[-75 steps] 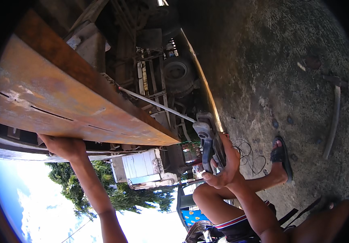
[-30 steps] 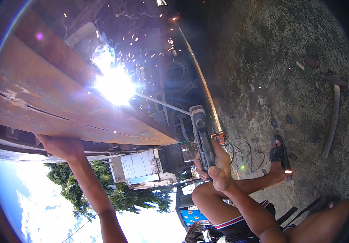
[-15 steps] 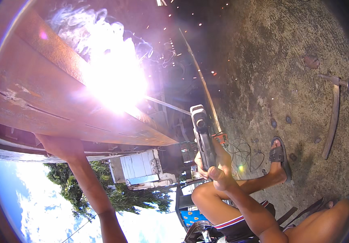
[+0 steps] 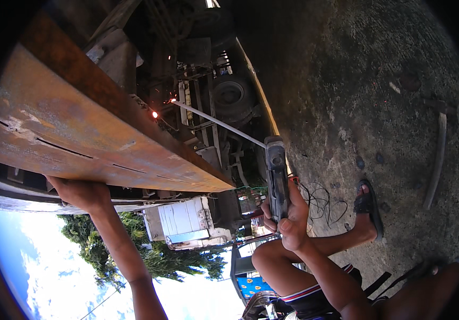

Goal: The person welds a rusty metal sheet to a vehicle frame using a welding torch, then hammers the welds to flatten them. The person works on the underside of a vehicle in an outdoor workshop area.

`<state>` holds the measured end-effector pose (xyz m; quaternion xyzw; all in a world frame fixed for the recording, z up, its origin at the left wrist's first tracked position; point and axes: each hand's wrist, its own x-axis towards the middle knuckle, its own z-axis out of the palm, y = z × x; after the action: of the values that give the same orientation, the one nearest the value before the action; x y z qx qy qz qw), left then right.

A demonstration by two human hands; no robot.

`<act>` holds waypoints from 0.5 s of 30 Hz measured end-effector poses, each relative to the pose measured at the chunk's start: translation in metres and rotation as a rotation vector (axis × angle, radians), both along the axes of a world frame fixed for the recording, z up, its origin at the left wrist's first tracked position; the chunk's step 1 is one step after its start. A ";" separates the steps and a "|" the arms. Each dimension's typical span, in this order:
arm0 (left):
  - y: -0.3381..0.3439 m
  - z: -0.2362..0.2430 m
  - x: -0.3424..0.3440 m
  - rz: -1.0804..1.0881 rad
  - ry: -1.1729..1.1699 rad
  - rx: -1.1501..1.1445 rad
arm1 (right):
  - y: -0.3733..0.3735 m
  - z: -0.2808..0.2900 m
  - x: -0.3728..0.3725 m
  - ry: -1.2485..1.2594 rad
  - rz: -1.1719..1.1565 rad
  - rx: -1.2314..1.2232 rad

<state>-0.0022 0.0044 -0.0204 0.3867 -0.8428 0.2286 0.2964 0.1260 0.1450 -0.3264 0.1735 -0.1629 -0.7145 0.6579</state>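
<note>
Beam: rusty, slanting across the person's left side. Left hand touches its lower edge; fingertips hidden behind, so cannot tell how far those fingers open. Right hand: fingers closed round the dark holder, well apart from the beam. Rod juts from holder's top, tip glowing red near the beam. Red-hot spot at beam's upper edge.

Outdoor workshop with welding rod
</note>
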 end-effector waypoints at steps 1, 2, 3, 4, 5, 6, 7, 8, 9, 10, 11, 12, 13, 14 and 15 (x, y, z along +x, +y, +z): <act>0.000 0.000 0.000 0.006 0.004 -0.013 | 0.001 0.000 0.001 -0.008 0.011 -0.005; 0.000 0.000 0.000 0.002 -0.004 -0.012 | 0.001 0.000 0.001 -0.016 0.016 -0.004; 0.000 0.000 0.000 -0.003 0.007 -0.010 | 0.002 0.000 0.001 -0.017 0.025 -0.010; -0.001 0.000 0.000 -0.008 0.018 -0.007 | 0.002 -0.001 0.002 -0.017 0.028 -0.010; -0.001 0.000 0.000 -0.009 0.028 -0.001 | 0.003 -0.001 0.002 -0.017 0.031 -0.010; -0.001 0.000 -0.001 -0.010 0.037 0.006 | 0.003 -0.002 0.001 0.019 0.023 -0.028; -0.001 0.000 -0.001 -0.017 0.064 0.015 | 0.003 -0.003 0.001 0.054 0.016 -0.045; -0.001 0.000 -0.001 -0.005 0.039 0.005 | 0.003 -0.003 0.001 0.090 0.008 -0.062; -0.001 0.000 -0.001 0.001 0.032 -0.001 | 0.003 -0.003 0.001 0.070 0.014 -0.048; -0.001 0.000 -0.001 0.010 0.057 -0.012 | 0.003 -0.002 0.001 0.049 0.019 -0.034; -0.001 0.000 -0.001 0.005 0.045 -0.004 | 0.003 -0.001 0.001 0.029 0.024 -0.020; -0.001 0.001 -0.001 0.002 0.066 0.001 | 0.003 0.000 0.001 0.027 0.024 -0.025; -0.001 0.001 -0.001 -0.009 0.091 0.014 | 0.002 0.000 0.001 0.024 0.024 -0.030; -0.001 0.002 0.000 0.001 0.074 -0.001 | 0.002 0.001 0.001 0.023 0.023 -0.033; -0.001 0.002 0.000 0.001 0.062 -0.008 | 0.002 0.001 0.001 0.022 0.022 -0.035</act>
<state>-0.0022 0.0035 -0.0181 0.3929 -0.8321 0.2199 0.3238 0.1272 0.1471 -0.3252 0.1559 -0.1661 -0.7061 0.6704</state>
